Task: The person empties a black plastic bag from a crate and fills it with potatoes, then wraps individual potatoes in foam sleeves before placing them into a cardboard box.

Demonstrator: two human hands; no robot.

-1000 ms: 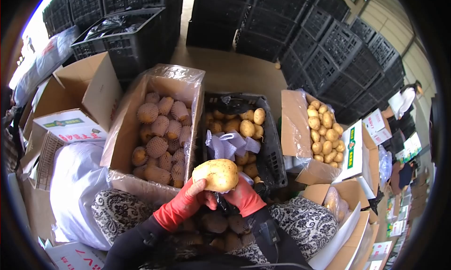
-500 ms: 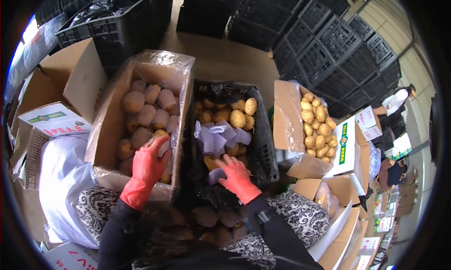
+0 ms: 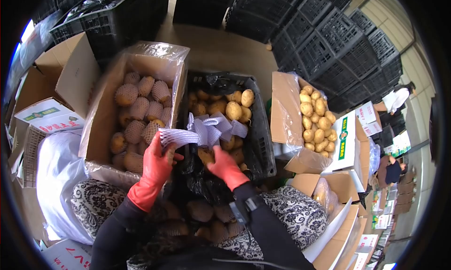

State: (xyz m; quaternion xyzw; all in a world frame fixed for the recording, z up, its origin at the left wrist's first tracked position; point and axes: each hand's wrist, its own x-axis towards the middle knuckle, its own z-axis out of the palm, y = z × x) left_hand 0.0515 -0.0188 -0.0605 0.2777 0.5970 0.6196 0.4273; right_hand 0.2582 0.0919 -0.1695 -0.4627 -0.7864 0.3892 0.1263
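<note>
My left hand (image 3: 157,169), in a red rubber glove, pinches one end of a white foam net sleeve (image 3: 181,137); the sleeve stretches right toward a pile of similar foam nets (image 3: 213,127). Below that pile, my right hand (image 3: 228,167), also in a red glove, has its fingers closed at the end of a potato (image 3: 205,156). The potato is partly hidden by the fingers. Loose potatoes (image 3: 233,111) lie under and behind the nets in a black plastic crate (image 3: 268,143). To the left, a lined cardboard box (image 3: 96,140) holds several net-wrapped potatoes (image 3: 139,108).
On the right stands another lined box (image 3: 285,108) with bare potatoes (image 3: 319,122). An open carton (image 3: 75,77) is at far left, above a white sack (image 3: 58,176). Stacked black crates (image 3: 324,49) line the back. Two people (image 3: 392,169) are at the far right.
My left hand has left the wrapped potatoes and moved right, and now holds a foam net. The right hand has shifted slightly left and its spread fingers have closed in at a potato.
</note>
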